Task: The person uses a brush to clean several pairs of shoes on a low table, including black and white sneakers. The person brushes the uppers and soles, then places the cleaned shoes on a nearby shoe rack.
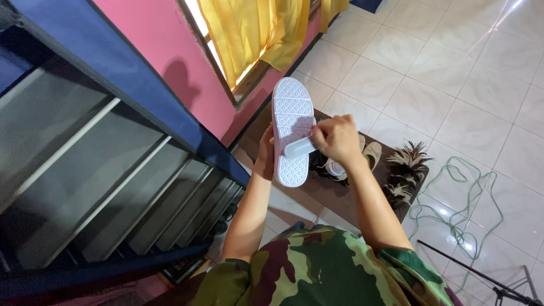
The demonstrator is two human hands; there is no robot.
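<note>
Right now we hold a white sandal sole-up in front of us, above a brown mat on the tiled floor. Our left hand grips the sandal from behind along its edge, mostly hidden by it. Our right hand is clenched around the handle of a white brush, whose head lies against the patterned sole. Below the hands, other shoes and a feather duster rest on the mat, with a green cord coiled nearby.
</note>
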